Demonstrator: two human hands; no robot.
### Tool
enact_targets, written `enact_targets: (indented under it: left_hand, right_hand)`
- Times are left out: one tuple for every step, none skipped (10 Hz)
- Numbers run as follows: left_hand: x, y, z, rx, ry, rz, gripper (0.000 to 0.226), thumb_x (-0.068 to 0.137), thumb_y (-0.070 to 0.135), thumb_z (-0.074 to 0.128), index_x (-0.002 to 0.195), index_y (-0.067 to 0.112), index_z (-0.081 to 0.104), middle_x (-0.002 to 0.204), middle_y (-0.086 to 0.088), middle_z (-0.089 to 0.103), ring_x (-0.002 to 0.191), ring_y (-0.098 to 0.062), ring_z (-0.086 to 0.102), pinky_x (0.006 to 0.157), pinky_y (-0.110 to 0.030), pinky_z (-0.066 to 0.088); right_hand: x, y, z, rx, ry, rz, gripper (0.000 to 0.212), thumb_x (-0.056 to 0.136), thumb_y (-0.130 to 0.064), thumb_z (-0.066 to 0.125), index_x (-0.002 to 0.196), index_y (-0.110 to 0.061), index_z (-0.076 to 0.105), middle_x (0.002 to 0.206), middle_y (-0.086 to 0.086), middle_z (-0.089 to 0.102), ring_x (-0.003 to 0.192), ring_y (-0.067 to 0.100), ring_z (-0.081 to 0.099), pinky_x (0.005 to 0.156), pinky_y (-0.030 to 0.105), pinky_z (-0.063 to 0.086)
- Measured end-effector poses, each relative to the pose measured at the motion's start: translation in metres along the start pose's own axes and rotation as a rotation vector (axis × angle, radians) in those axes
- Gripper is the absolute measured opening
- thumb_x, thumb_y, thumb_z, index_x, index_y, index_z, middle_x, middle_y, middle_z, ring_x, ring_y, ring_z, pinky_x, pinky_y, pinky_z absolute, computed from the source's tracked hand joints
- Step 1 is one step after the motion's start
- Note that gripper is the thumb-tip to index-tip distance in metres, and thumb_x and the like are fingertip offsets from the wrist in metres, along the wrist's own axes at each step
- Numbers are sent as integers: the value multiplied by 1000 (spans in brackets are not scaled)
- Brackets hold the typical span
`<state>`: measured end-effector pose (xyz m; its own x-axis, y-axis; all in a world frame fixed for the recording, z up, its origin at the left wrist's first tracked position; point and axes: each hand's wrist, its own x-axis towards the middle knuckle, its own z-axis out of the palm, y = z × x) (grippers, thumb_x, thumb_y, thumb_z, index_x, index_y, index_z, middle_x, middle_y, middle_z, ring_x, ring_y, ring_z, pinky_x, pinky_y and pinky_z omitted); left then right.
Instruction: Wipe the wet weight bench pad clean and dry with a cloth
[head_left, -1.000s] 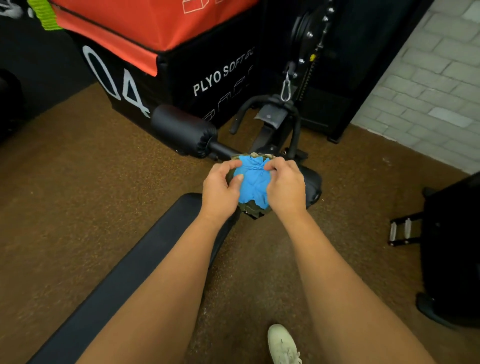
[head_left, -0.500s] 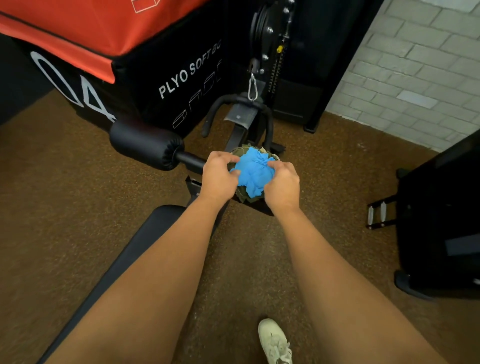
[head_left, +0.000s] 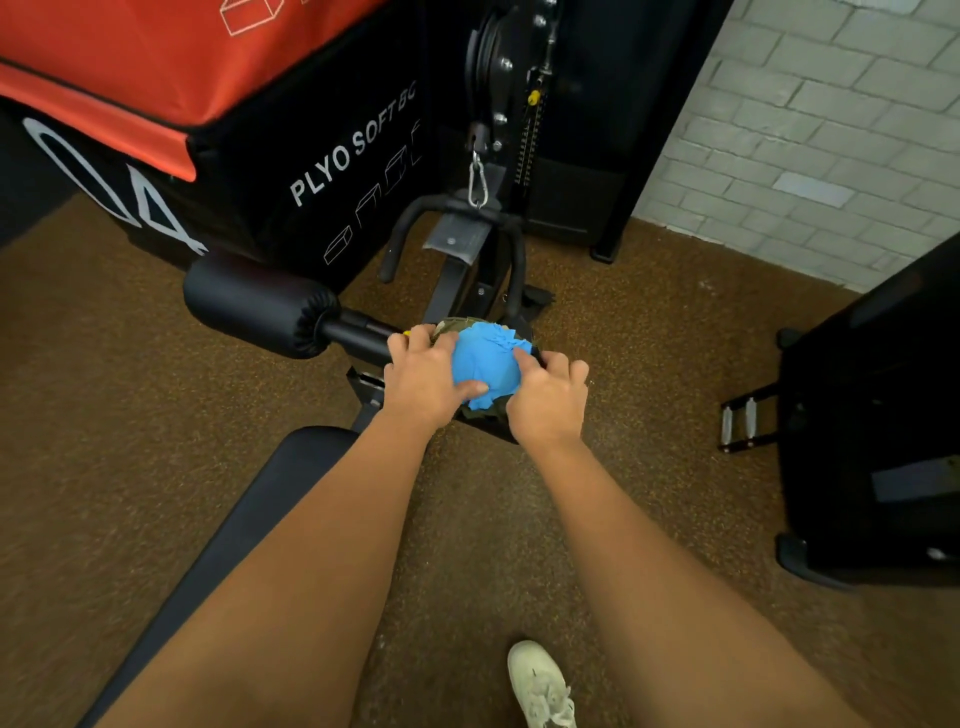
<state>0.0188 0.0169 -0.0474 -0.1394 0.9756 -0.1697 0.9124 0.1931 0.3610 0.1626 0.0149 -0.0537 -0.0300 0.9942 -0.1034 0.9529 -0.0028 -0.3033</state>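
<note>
Fingers (head_left: 522, 359) of L hand (head_left: 423, 382) & R hand (head_left: 545, 402) curled, pinching blue cloth (head_left: 483, 358); best bunched firm, then pressed flat along bench pad (head_left: 244, 525), overlapping strokes.

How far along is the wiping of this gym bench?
Done: nothing I can confirm; the long black bench pad shows no readable wet or dry patches. In hand: the left hand and right hand both grip a crumpled blue cloth, bunched over an olive-green cloth, at the bench's foot end. Left: wiping the long pad itself.
</note>
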Motion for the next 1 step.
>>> enact_targets:
  left_hand:
    - [-4,4,-4,134,-90,8,87,80,53,67,149,26,21,155,-9,13,136,-33,15,108,-49,28]
  right_hand:
    - [-4,-2,-9,8,-106,31,64,89,-17,53,146,-27,27,142,11,33,125,31,29,101,40,33]
